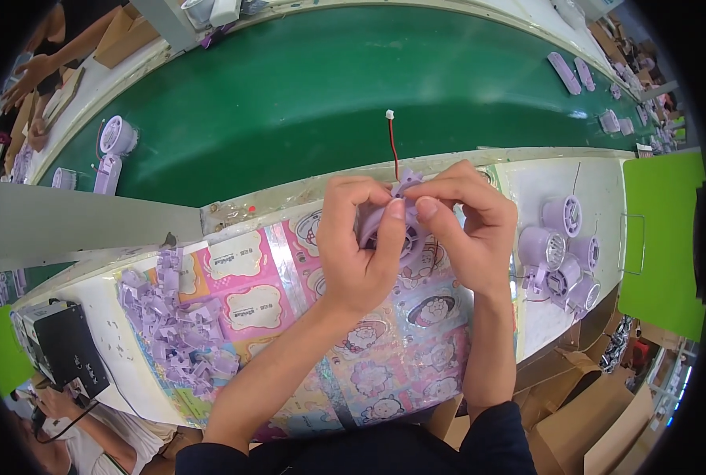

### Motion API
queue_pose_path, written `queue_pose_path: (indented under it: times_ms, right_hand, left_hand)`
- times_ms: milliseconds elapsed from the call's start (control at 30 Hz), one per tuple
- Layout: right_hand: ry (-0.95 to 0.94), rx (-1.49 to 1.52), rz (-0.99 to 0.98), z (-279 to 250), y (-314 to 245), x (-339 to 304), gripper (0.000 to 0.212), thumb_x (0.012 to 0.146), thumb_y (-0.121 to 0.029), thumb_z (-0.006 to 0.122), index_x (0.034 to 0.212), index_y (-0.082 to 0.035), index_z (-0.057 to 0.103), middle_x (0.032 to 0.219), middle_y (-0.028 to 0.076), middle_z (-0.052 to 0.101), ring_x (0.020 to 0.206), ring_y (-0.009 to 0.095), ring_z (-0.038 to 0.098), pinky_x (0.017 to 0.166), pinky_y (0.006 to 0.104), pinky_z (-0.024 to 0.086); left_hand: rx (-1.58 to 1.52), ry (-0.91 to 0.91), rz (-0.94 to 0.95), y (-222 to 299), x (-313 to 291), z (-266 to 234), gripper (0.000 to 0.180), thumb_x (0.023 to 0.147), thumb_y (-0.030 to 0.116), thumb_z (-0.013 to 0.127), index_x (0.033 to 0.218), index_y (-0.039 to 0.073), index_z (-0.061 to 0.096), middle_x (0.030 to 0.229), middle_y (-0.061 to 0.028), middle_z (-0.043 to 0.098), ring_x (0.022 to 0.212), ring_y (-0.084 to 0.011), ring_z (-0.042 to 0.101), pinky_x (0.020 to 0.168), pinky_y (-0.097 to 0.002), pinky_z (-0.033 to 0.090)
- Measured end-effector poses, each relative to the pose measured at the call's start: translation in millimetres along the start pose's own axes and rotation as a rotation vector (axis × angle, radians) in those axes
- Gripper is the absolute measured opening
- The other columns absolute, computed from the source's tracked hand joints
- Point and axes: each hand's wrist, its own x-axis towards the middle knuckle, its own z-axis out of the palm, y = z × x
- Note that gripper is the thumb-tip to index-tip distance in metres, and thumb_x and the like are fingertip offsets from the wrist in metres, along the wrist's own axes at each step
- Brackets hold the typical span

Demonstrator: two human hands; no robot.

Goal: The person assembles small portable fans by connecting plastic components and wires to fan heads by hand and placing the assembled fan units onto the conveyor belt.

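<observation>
Both my hands hold a lilac round plastic housing (413,244) with spokes, above the mat in the middle. My left hand (353,249) is closed around its left side, thumb on the front. Thumb and fingers of my right hand (479,226) pinch its upper part, close to the left fingertips. A red and dark wire (393,146) rises from the top of the housing and ends in a small white connector (390,115). My fingers cover much of the housing, so what exactly the fingertips press on is hidden.
A pile of small lilac plastic parts (182,324) lies at left on the printed mat (305,396). Several lilac round housings (543,248) stand at right. Beyond runs a green conveyor belt (289,95) carrying lilac parts. A black box (64,348) sits at far left; people work nearby.
</observation>
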Motion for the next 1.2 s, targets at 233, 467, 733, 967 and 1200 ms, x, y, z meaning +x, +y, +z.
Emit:
queue_pose_path:
  times_ms: [233,467,733,967,1200]
  right_hand:
    - [-0.003,-0.018,0.011,-1,1,0,0.011,0.082,-0.005,0.076,0.092,-0.004,0.078,0.079,0.002,0.066,0.068,0.010,0.049,0.058,0.0250,0.038]
    - [-0.012,-0.011,0.031,-2,2,-1,0.003,0.084,-0.005,0.070,0.084,-0.002,0.070,0.077,0.002,0.059,0.068,0.011,0.048,0.057,0.0253,0.037]
    - [-0.009,0.049,0.058,-3,-1,-1,0.004,0.085,-0.005,0.071,0.084,-0.001,0.068,0.079,0.003,0.059,0.073,0.011,0.049,0.057,0.0253,0.037]
    - [-0.013,-0.010,0.028,0,-7,1,0.004,0.080,-0.003,0.073,0.080,-0.003,0.068,0.076,0.002,0.058,0.071,0.013,0.050,0.063,0.0267,0.040]
    - [0.067,0.043,0.065,7,1,-1,0.018,0.078,-0.006,0.075,0.094,-0.004,0.068,0.084,0.002,0.060,0.067,0.011,0.048,0.057,0.0264,0.039]
  left_hand:
    - [0.058,-0.004,0.027,0,2,1,0.015,0.087,0.004,0.073,0.094,0.003,0.060,0.095,-0.0113,0.059,0.079,-0.0210,0.059,0.066,-0.0308,0.049]
    - [0.100,-0.023,0.052,-1,1,1,0.015,0.086,0.003,0.074,0.093,0.002,0.060,0.095,-0.0111,0.059,0.080,-0.0209,0.060,0.068,-0.0311,0.049]
    - [0.084,-0.031,0.029,3,2,2,0.015,0.086,0.002,0.074,0.092,0.002,0.060,0.095,-0.0107,0.060,0.081,-0.0201,0.060,0.069,-0.0305,0.049]
    - [0.217,-0.051,0.135,6,2,-1,0.009,0.089,0.004,0.068,0.094,0.001,0.061,0.095,-0.0133,0.059,0.079,-0.0250,0.059,0.066,-0.0338,0.048]
    - [0.219,-0.066,0.108,5,3,-2,0.008,0.089,0.003,0.065,0.096,0.001,0.060,0.097,-0.0141,0.059,0.080,-0.0264,0.060,0.068,-0.0347,0.049]
